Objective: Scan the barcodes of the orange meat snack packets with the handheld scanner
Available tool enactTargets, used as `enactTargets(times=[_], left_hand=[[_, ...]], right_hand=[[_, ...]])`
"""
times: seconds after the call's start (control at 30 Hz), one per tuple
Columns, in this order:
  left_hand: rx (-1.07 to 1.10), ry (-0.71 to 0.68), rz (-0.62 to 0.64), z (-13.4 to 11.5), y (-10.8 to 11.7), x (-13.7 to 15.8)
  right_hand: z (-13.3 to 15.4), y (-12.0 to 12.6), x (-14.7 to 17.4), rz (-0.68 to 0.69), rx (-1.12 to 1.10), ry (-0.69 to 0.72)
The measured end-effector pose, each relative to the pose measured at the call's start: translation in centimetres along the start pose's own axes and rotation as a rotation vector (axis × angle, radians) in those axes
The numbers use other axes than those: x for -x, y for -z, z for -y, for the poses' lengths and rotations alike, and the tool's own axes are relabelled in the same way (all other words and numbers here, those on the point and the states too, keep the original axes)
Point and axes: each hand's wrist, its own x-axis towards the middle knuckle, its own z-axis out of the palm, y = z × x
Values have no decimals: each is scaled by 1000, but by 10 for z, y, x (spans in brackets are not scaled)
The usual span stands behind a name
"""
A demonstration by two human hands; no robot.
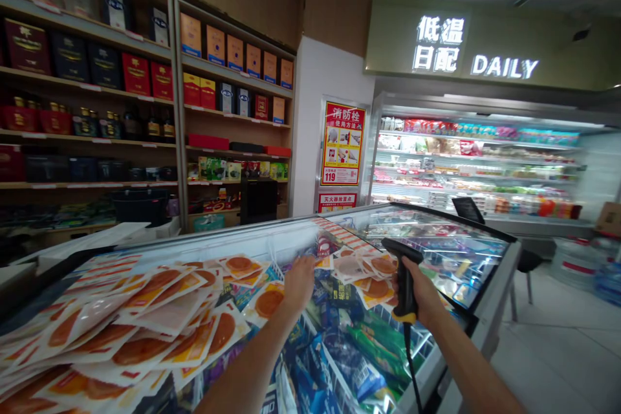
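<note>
My right hand point(427, 291) is wrapped around the grip of a black barcode scanner point(406, 281) with a yellow-tipped base, its cable hanging down. The scanner is upright above the open part of a chest freezer point(490, 310). My left hand point(299, 281) reaches over the freezer's middle, close to a small red-and-white packet point(326, 247). It is blurred and its fingers are mostly turned away, so I cannot tell whether it grips anything. Left of it lies a big spread of flat packets with round orange-brown patties point(140, 343). A smaller group of similar packets point(373, 275) lies behind the scanner.
Blue and green frozen bags point(359, 343) fill wire baskets below my hands. Shelves of boxes and bottles point(87, 103) line the left wall. A lit refrigerated display point(475, 162) stands at the back right. A black chair point(468, 210) and large water bottles point(577, 259) are beyond the freezer.
</note>
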Motion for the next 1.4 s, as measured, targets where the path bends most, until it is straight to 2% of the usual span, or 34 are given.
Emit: enactTargets(times=[0.13,0.23,0.3,0.5,0.63,0.87,1.0,1.17,1.4], left_hand=[[-11,-136,137,-15,-15,9],[-20,-168,215,-15,-14,16],[-43,-127,218,-6,-6,21],[-232,187,243,26,35,53],[-191,160,298,33,49,66],[-211,166,395,39,57,58],[-178,148,345,38,51,64],[145,199,226,34,41,71],[491,339,87,52,52,33]], right_hand=[[-6,-8,-3,-4,-20,-2],[-12,-12,0,5,-36,-16],[-16,-14,4,41,-35,-26],[-26,-25,19,151,-87,-73],[-30,-37,33,178,-106,-135],[-37,-46,56,239,-109,-229],[-39,-47,63,257,-110,-227],[-42,-51,66,261,-111,-246],[-45,-56,72,292,-118,-262]])
